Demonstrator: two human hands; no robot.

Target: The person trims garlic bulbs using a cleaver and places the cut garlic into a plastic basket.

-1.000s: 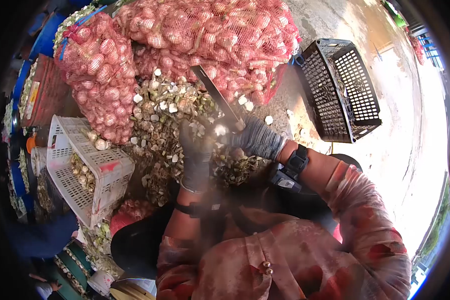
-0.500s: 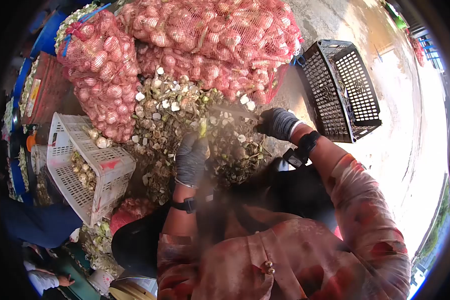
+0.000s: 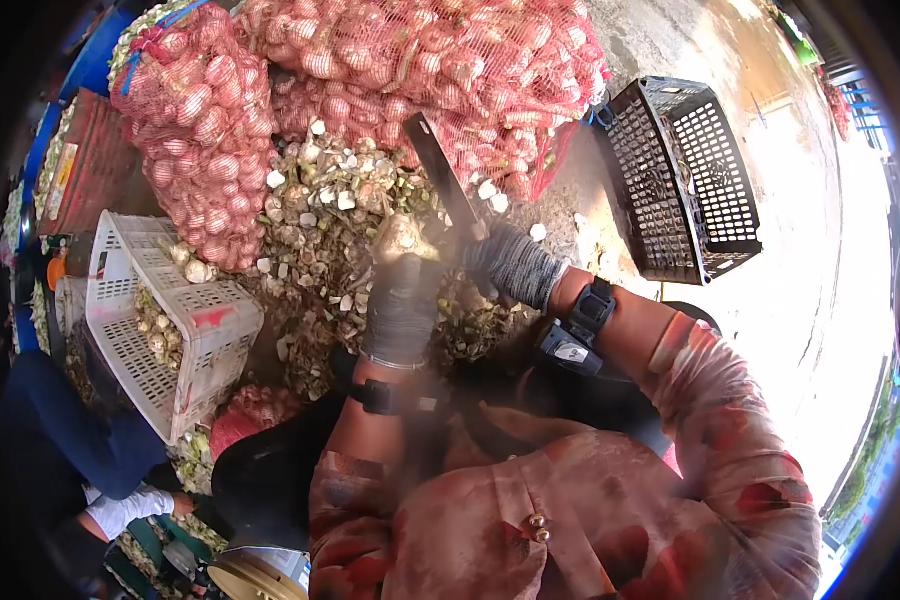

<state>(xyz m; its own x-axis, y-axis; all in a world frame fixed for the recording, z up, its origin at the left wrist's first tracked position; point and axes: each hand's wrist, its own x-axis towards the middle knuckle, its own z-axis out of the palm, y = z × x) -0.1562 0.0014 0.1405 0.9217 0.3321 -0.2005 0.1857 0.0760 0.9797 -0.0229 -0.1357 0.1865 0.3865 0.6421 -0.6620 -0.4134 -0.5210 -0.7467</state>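
Note:
My left hand (image 3: 402, 315), in a grey knit glove, is closed around a pale garlic bulb (image 3: 402, 238) above a heap of trimmings (image 3: 320, 215). Close by on the right, my gloved right hand (image 3: 518, 262) grips a knife (image 3: 438, 165). Its long dark blade points up and away, beside the bulb; the handle is mostly hidden in my fingers. Haze on the lens blurs the spot between bulb and knife, so I cannot tell whether they touch.
Red mesh sacks of bulbs (image 3: 410, 60) stand behind the heap, another sack (image 3: 195, 130) at left. A tipped white crate (image 3: 220, 345) holds several bulbs. A black crate (image 3: 660, 190) lies at right. Another person's sleeve (image 3: 135, 510) shows lower left.
My right hand has swung left toward my left hand, and the knife blade now points upward. My left hand has risen slightly, and the bulb it holds shows more clearly.

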